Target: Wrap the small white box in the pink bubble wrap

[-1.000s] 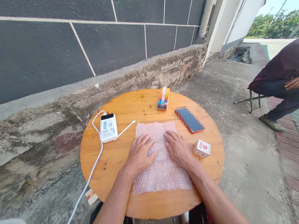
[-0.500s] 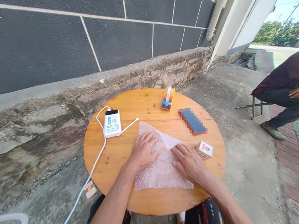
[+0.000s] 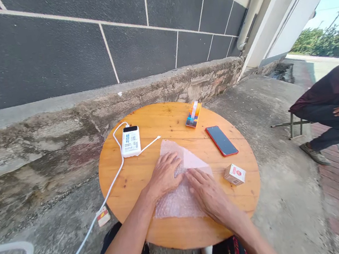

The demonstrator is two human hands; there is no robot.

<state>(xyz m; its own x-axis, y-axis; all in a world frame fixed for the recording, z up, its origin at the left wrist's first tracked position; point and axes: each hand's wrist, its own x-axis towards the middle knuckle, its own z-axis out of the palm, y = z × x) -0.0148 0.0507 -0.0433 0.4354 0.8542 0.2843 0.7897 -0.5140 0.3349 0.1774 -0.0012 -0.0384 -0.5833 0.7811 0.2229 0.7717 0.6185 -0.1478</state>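
A sheet of clear bubble wrap (image 3: 177,203) lies on the round wooden table (image 3: 166,236), its upper right part folded over. My left hand (image 3: 167,171) rests flat on the sheet's left side, fingers stretched out. Pressed on the right side, my right hand (image 3: 206,191) has its fingers extended, their tips close to the left hand's thumb. Whether anything lies under the wrap, I cannot tell. To the right of my right hand is a small white and brown box (image 3: 234,174).
A white power bank (image 3: 130,143) with a white cable is on the table's left. Farther back are a tape roll in a colourful holder (image 3: 193,115) and a red-edged phone (image 3: 222,140). A cigarette-pack-like box (image 3: 103,217) lies on the ground. A person (image 3: 336,99) sits at the right.
My right hand has slid left and inward across the bubble wrap, away from the small box. My left hand stays on the sheet. The view has shifted slightly.
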